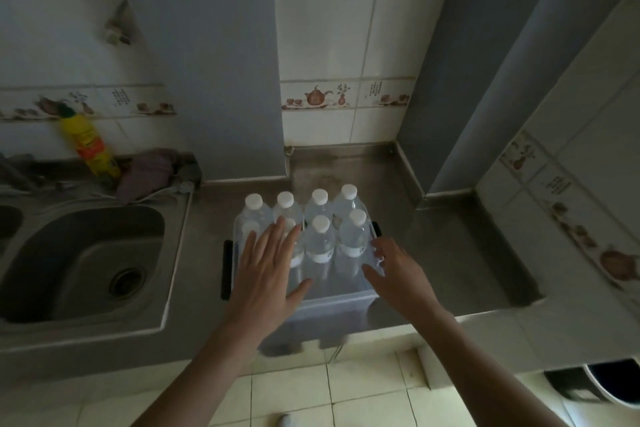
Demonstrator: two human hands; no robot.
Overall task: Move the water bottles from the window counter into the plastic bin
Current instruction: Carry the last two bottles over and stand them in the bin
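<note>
A clear plastic bin [334, 300] with black side handles sits on the steel counter near its front edge. Several clear water bottles [320, 239] with white caps stand upright inside it in two rows. My left hand [268, 270] hovers flat over the bin's left side, fingers spread, covering the front-left bottles and holding nothing. My right hand [398, 270] is at the bin's right rim, fingers apart, beside the front-right bottle [353, 239]. Whether it touches the rim I cannot tell.
A steel sink [83, 263] lies to the left. A yellow detergent bottle [91, 146] and a crumpled cloth [152, 170] stand behind it. Tiled walls enclose the counter [460, 253] at the back and right. Tiled floor and a dark bin [602, 381] are below.
</note>
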